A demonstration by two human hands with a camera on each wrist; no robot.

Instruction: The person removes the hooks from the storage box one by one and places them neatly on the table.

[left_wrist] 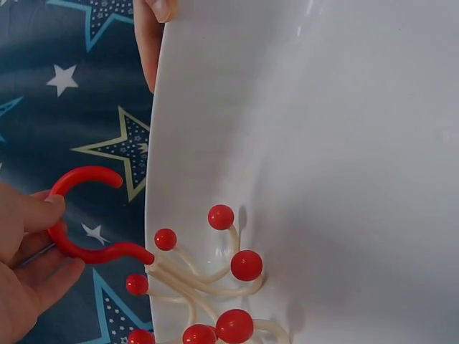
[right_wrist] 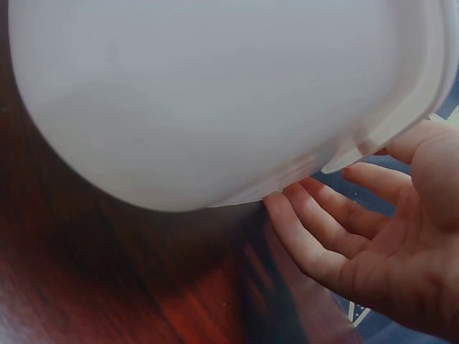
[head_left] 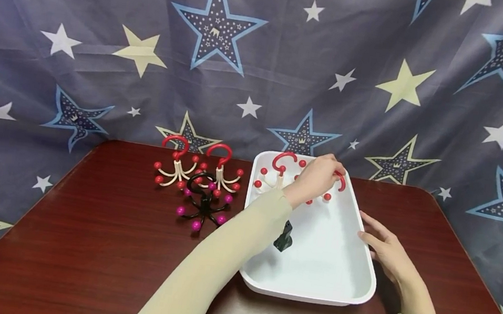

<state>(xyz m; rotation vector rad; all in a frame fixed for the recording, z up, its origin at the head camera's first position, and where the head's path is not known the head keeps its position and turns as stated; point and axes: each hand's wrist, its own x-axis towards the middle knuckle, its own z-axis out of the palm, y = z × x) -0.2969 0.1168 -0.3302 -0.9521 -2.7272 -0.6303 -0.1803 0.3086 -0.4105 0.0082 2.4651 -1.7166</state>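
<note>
pinching a red-knobbed hanger (left_wrist: 172, 274) by its hook (left_wrist: 107, 253) in the nearer left hand (head_left: 317, 179), long axis running from those fingers into the tray (head_left: 323, 262), and touching its outer side with relaxed right hand (head_left: 387, 252).

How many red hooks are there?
4: the leftmost hook and its neighbour on the table, a third hook in the white tray, a fourth hook in the left hand. Others may be hidden.
</note>
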